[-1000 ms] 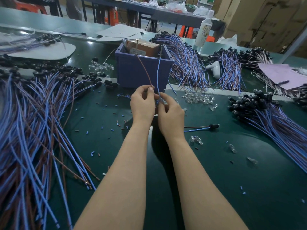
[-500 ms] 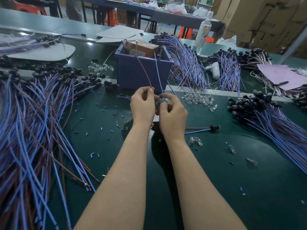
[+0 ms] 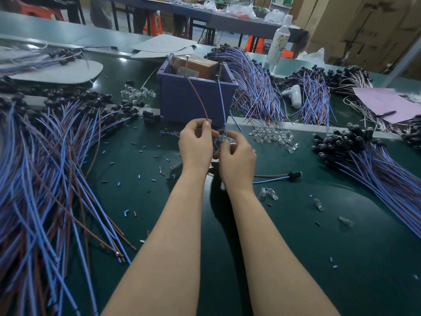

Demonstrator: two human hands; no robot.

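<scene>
Watching the thin brown insulated wire (image 3: 197, 96) and the thin blue insulated wire (image 3: 222, 103), I see both held just above the dark green table mat (image 3: 307, 247), near its middle and in front of the purple plastic bin (image 3: 193, 103). The left hand (image 3: 196, 144) pinches the brown wire between thumb and forefinger. The right hand (image 3: 237, 160) has its fingers curled round the blue wire's lower end, together with a small clear plastic bulb (image 3: 229, 140).

I judge the main risk to be slippage. The wires are slender and smooth, so a light pinch could let one slide out while the lower ends are worked at the bulb. If the bulb drops, it could land among the loose clear bulbs (image 3: 273, 134) lying just to the right and be hard to tell apart. The free upper ends stand close to the bin's near wall and could snag on its rim if the hands lift or swing. The two leads could also be crossed onto the wrong sides, since their ends meet between the fingers where I cannot see them.

Both wires run lengthwise up and away from the hands. The brown one curves toward the far left, while the blue one stands nearly upright with its tip toward the far side. I cannot tell which way the bulb faces.

A finished lead with a black cap (image 3: 293, 174) lies to the right. A large spread of blue and brown wires (image 3: 45, 167) covers the left of the mat.
</scene>
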